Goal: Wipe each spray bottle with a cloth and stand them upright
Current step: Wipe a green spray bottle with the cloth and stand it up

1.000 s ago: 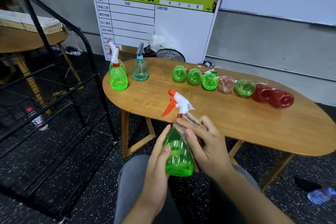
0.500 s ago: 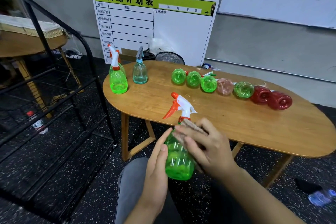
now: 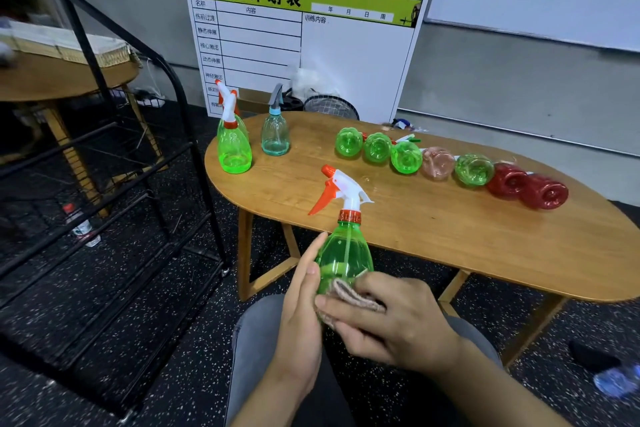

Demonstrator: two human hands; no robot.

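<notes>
Since the earlier frame, the cloth [image 3: 349, 302] has travelled from the neck down to the lower body of the green spray bottle [image 3: 344, 253], held upright over the lap, off the surface [image 3: 450, 229]. Right hand [image 3: 391, 319] pinches the cloth against the bottle; left hand [image 3: 301, 308] steadies it, fingers straight. Judged light, thin-walled, slick plastic; best held at the body's waist.

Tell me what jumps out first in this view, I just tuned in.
Front and centre, the left hand steadies a green spray bottle while the right hand presses a beige cloth against its lower body. Behind, seven bottles lie in a row across the wooden table; more stand upright at its left end.
</notes>
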